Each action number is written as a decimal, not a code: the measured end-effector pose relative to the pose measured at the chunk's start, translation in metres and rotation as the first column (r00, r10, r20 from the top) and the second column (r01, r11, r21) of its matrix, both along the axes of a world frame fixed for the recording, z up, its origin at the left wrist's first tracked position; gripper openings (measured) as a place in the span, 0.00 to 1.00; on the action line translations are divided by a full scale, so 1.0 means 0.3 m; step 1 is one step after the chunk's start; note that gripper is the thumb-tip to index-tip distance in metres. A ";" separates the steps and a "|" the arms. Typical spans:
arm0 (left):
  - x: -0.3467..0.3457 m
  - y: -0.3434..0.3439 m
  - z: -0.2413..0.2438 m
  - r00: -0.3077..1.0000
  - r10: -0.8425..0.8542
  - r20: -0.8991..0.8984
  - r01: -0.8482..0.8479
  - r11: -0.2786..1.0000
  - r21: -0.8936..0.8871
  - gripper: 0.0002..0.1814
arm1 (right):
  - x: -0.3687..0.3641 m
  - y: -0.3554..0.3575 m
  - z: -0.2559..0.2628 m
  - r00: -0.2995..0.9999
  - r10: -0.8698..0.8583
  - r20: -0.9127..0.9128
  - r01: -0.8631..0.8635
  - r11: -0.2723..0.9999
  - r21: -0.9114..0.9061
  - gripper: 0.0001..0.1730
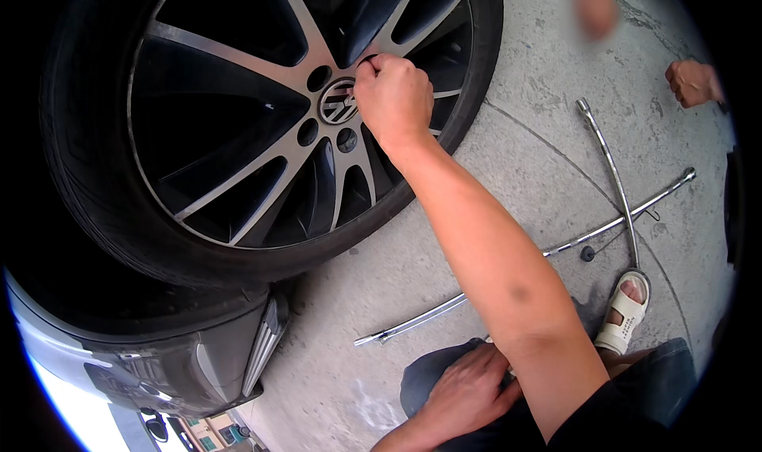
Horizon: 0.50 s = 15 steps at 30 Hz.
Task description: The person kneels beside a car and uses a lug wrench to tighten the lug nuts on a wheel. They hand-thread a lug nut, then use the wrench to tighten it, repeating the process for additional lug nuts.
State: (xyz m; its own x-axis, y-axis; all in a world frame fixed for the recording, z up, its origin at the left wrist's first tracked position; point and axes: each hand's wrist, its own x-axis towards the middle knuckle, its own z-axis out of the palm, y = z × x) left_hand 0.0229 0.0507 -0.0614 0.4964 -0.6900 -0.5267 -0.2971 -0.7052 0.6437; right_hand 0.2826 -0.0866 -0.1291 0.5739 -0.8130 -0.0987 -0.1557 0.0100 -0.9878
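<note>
My right hand [396, 98] reaches across to the hub of a car wheel [235, 59], an alloy rim with black and silver spokes. Its thumb and fingers are pinched together at a lug hole beside the Volkswagen centre cap [337, 104]. My fingers hide whatever lies between them. Three other lug holes show around the cap; the lower one [346, 139] has something dark inside. Low in the view, my left hand [461, 386] rests against my knee [417, 371]. My right arm covers part of its fingers, so I cannot tell whether it holds anything.
A chrome four-way lug wrench [622, 214] lies on the concrete, partly behind my arm. A thin rod with a black knob [587, 254] lies by it. A sandalled foot [625, 309] touches one wrench end. Another person's fist [690, 84] appears right. Grey car bodywork [178, 363] borders the tyre.
</note>
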 end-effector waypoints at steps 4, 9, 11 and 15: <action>0.002 -0.007 0.008 1.000 0.019 -0.005 -0.019 1.000 -0.014 0.17 | -0.034 -0.016 0.020 1.000 0.030 0.007 -0.030 0.999 0.033 0.12; 0.008 -0.010 0.021 0.999 0.021 -0.036 -0.021 1.000 0.002 0.17 | 0.001 -0.005 -0.053 0.993 -0.036 0.110 0.061 0.972 -0.226 0.12; 0.003 -0.002 0.014 0.998 0.055 0.010 -0.054 0.997 -0.052 0.17 | 0.008 -0.009 -0.057 0.995 -0.012 0.095 0.036 0.966 -0.256 0.11; -0.003 0.007 -0.003 0.998 0.034 0.058 -0.030 0.997 -0.072 0.18 | 0.003 -0.005 -0.037 0.999 0.005 0.043 0.003 0.981 -0.193 0.12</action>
